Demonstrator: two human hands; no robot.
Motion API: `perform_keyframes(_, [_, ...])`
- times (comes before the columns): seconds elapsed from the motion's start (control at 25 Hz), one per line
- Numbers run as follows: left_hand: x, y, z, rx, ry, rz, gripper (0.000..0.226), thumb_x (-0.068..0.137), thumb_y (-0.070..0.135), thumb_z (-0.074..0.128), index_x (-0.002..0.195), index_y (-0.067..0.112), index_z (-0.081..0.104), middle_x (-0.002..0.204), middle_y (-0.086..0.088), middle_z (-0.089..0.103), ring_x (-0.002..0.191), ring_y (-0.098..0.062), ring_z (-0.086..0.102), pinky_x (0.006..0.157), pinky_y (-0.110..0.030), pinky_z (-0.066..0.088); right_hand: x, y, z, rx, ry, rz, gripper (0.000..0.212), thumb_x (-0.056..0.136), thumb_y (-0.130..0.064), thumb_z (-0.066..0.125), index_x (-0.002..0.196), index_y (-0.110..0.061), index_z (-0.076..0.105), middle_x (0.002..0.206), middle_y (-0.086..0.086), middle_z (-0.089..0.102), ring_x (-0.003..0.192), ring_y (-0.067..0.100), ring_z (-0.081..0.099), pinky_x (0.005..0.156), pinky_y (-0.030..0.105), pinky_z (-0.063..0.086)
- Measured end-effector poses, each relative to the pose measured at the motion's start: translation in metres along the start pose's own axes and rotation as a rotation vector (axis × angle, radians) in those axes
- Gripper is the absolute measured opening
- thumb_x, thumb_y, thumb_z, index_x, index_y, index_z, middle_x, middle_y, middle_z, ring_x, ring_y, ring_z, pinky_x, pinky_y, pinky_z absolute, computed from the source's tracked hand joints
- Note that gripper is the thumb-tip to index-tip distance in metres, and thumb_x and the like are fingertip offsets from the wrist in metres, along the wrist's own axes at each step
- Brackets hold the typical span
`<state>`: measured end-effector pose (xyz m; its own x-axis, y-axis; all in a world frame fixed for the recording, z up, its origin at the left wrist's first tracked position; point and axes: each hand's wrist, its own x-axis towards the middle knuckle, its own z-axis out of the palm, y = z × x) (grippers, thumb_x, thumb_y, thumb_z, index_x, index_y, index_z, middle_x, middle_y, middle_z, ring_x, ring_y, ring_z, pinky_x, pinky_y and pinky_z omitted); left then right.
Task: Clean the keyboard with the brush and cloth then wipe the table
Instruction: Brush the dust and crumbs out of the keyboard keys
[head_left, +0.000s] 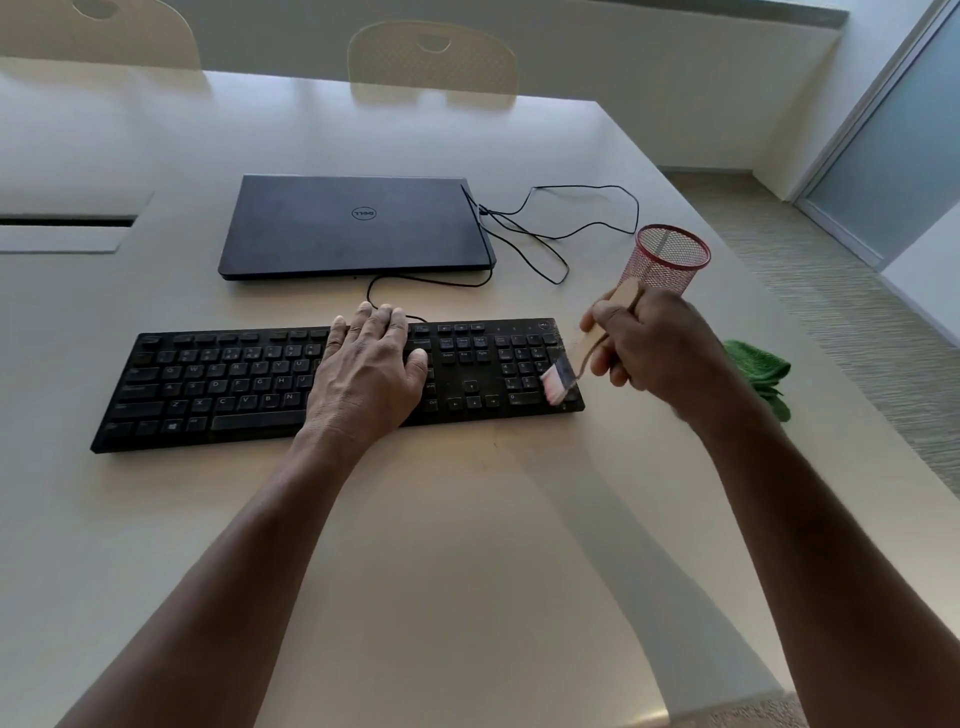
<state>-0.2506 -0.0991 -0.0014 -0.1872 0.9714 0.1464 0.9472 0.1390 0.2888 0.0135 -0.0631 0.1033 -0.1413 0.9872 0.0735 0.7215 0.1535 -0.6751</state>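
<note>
Tabletop keyboard (218, 384), brush (563, 371) between fingers (605, 317)

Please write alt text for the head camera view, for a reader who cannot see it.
A right hand sweeps a small brush over the right end of a black keyboard, which the left hand holds flat on a pale table. Behind lie a closed laptop, a red mesh cup and a green cloth.

office / mtg room | big pale worktop (467, 519) w/ cable hatch (67, 223) | closed laptop (353, 228) + ext. keyboard (234, 384) | mesh pen cup (670, 260) | matching chairs (434, 57) far side | frosted glass partition (898, 150), carpet floor (831, 291)
</note>
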Motion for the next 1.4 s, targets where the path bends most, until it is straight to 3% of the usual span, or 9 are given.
perform_keyframes(0.2, [0.000,0.000,0.001,0.001,0.004,0.003,0.063,0.104,0.044,0.033,0.158,0.013,0.024,0.166,-0.007,0.021,0.155,-0.019,0.006,0.126,-0.039,0.001,-0.007,0.006,0.001,-0.059,0.143,-0.083,0.030,0.105,-0.032,0.048,0.096,-0.014,0.070,0.066,0.003,0.072,0.061,0.017,0.066,0.076,0.042,0.059])
perform_keyframes(0.4, [0.000,0.000,0.000,0.005,0.003,-0.001,0.063,0.104,0.044,0.032,0.158,0.013,0.023,0.166,-0.006,0.021,0.155,-0.019,0.006,0.126,-0.039,0.001,-0.016,0.004,-0.005,-0.094,-0.008,-0.031,0.027,0.103,-0.029,0.049,0.087,-0.020,0.069,0.061,0.003,0.072,0.050,0.011,0.063,0.067,0.038,0.061])
perform_keyframes(0.64, [0.000,-0.001,0.000,0.008,-0.005,0.002,0.063,0.104,0.045,0.032,0.158,0.014,0.023,0.166,-0.006,0.020,0.155,-0.019,0.006,0.126,-0.038,0.000,-0.018,0.015,-0.004,0.022,0.010,-0.030,0.027,0.103,-0.026,0.050,0.085,-0.021,0.069,0.059,0.004,0.069,0.047,0.009,0.059,0.057,0.029,0.048])
perform_keyframes(0.76, [0.001,-0.001,0.001,0.010,-0.002,0.001,0.063,0.104,0.045,0.032,0.158,0.013,0.024,0.166,-0.006,0.020,0.155,-0.019,0.006,0.126,-0.039,0.000,-0.016,0.022,-0.008,-0.115,0.094,-0.021,0.026,0.103,-0.029,0.049,0.090,-0.019,0.070,0.063,0.002,0.070,0.061,0.014,0.065,0.066,0.031,0.052])
perform_keyframes(0.84, [0.002,-0.001,0.002,0.011,-0.003,0.003,0.063,0.104,0.044,0.032,0.158,0.014,0.024,0.166,-0.006,0.020,0.155,-0.019,0.006,0.126,-0.039,0.000,-0.008,0.029,-0.010,0.003,0.118,0.012,0.029,0.102,-0.028,0.049,0.087,-0.018,0.071,0.059,0.004,0.069,0.060,0.016,0.063,0.066,0.036,0.052])
perform_keyframes(0.96, [0.001,-0.001,0.002,0.014,-0.002,0.005,0.063,0.104,0.045,0.032,0.158,0.014,0.024,0.166,-0.005,0.021,0.155,-0.019,0.006,0.126,-0.039,0.000,0.000,0.032,-0.004,0.185,0.072,0.053,0.030,0.098,-0.027,0.049,0.080,-0.017,0.071,0.057,0.007,0.068,0.044,0.010,0.054,0.053,0.029,0.043])
perform_keyframes(1.2, [0.000,0.000,0.000,0.007,0.001,0.008,0.062,0.104,0.044,0.032,0.158,0.014,0.023,0.166,-0.005,0.020,0.155,-0.018,0.006,0.126,-0.038,0.000,0.025,0.021,0.003,0.112,0.266,-0.014,0.025,0.100,-0.025,0.049,0.093,-0.016,0.071,0.057,0.001,0.067,0.049,0.003,0.058,0.069,0.030,0.051])
perform_keyframes(1.32, [0.000,0.000,0.000,0.006,0.007,0.006,0.063,0.104,0.044,0.032,0.158,0.014,0.023,0.166,-0.005,0.020,0.155,-0.018,0.006,0.126,-0.038,0.000,0.043,0.016,0.012,0.201,0.194,-0.002,0.020,0.095,-0.031,0.050,0.098,-0.019,0.066,0.056,0.001,0.068,0.049,0.003,0.058,0.069,0.036,0.051])
perform_keyframes(1.4, [0.000,-0.001,0.000,0.006,0.005,0.005,0.063,0.104,0.044,0.032,0.158,0.014,0.023,0.166,-0.005,0.020,0.155,-0.018,0.006,0.126,-0.038,0.000,0.050,0.015,0.018,0.161,0.128,-0.010,0.020,0.095,-0.033,0.050,0.097,-0.020,0.065,0.064,0.004,0.071,0.061,0.014,0.065,0.073,0.039,0.053])
